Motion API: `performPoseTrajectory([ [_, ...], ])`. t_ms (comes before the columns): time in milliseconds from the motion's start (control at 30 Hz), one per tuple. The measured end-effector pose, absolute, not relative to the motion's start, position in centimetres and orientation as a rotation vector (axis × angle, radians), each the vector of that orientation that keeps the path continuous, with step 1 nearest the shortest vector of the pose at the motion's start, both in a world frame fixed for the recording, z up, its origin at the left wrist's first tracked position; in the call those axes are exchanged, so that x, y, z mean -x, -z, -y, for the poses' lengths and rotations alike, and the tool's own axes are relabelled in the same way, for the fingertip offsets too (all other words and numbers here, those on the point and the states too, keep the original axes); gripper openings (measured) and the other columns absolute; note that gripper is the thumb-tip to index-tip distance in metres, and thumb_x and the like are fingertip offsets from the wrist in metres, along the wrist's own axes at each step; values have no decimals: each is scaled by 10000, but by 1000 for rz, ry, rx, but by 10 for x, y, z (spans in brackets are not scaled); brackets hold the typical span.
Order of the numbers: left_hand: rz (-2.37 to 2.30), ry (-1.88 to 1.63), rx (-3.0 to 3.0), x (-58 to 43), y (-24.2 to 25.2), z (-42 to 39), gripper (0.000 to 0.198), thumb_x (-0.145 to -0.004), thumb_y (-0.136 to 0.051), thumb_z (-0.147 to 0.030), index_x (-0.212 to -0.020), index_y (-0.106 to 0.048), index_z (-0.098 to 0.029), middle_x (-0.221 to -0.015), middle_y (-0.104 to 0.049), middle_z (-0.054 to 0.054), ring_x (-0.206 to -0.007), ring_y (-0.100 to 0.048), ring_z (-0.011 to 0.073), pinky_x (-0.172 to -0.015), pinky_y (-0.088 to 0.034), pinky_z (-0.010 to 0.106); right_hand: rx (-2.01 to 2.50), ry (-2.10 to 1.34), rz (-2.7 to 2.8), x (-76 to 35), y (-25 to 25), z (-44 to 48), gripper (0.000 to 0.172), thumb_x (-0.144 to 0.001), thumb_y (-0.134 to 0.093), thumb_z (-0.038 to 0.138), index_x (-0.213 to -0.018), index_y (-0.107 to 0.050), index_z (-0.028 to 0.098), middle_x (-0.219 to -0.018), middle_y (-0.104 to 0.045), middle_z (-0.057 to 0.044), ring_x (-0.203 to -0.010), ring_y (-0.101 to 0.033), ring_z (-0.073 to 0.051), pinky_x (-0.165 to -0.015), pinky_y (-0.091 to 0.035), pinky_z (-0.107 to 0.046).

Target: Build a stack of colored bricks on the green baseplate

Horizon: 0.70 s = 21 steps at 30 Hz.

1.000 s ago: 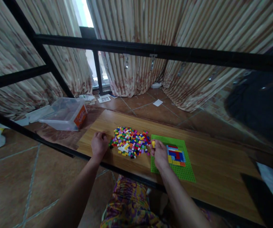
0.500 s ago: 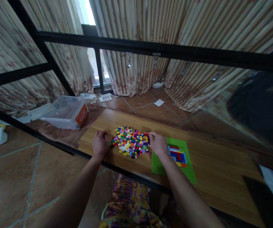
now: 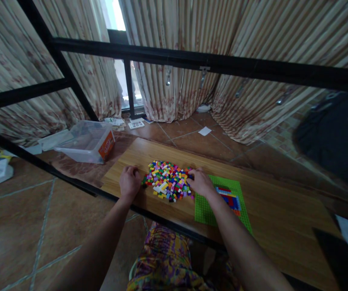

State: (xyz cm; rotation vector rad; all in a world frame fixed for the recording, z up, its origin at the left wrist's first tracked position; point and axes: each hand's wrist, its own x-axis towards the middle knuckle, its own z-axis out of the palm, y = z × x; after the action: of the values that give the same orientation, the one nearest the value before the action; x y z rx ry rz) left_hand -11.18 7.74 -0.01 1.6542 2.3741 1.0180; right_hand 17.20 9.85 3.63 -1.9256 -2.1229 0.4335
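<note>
A heap of small coloured bricks (image 3: 168, 181) lies on the wooden table (image 3: 271, 218). My left hand (image 3: 129, 181) rests as a loose fist on the wood at the heap's left edge; nothing shows in it. My right hand (image 3: 200, 182) reaches into the heap's right side with its fingers curled down among the bricks; what they pinch is hidden. To the right lies a green baseplate (image 3: 206, 208), with a patch of red, blue, white and yellow bricks (image 3: 230, 198) built on it.
A clear plastic box with an orange label (image 3: 87, 141) sits on the tiled floor at the left. A black metal frame (image 3: 192, 60) crosses the view in front of striped curtains. Papers lie on the floor. A dark blurred shape (image 3: 334, 137) is at the right.
My right hand left the baseplate, where it held a yellow brick, and moved left into the brick heap. The left hand stayed put. The camera shifted slightly.
</note>
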Motion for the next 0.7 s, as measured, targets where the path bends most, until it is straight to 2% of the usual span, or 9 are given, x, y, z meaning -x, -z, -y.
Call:
performPoseTrajectory([
  [400, -2386, -994, -1671, 112, 0, -77, 262, -824, -452, -215, -928, -688, -170, -1032, -648, 94, -957, -618, 214, -855, -476, 314, 1823, -536, 2060, -166, -31, -90, 319, -736, -699, 291, -1034, -719, 180, -1141, -596, -98, -1016, -592, -200, -922, -434, -298],
  [600, -2396, -999, -1688, 113, 1, -77, 264, -831, -444, -227, -916, -688, -171, -1006, -651, 88, -946, -620, 212, -839, -480, 308, 1841, -539, 1996, -164, -27, -91, 151, -732, -664, 187, -853, -756, 197, -1043, -640, -75, -985, -597, -187, -887, -436, -275],
  [700, -2396, -1006, -1691, 113, 0, -77, 263, -829, -448, -228, -928, -685, -168, -1009, -652, 92, -948, -620, 212, -837, -481, 308, 1853, -519, 1982, -168, -28, -92, 141, -749, -632, 160, -796, -756, 209, -990, -657, -71, -984, -600, -198, -889, -434, -290],
])
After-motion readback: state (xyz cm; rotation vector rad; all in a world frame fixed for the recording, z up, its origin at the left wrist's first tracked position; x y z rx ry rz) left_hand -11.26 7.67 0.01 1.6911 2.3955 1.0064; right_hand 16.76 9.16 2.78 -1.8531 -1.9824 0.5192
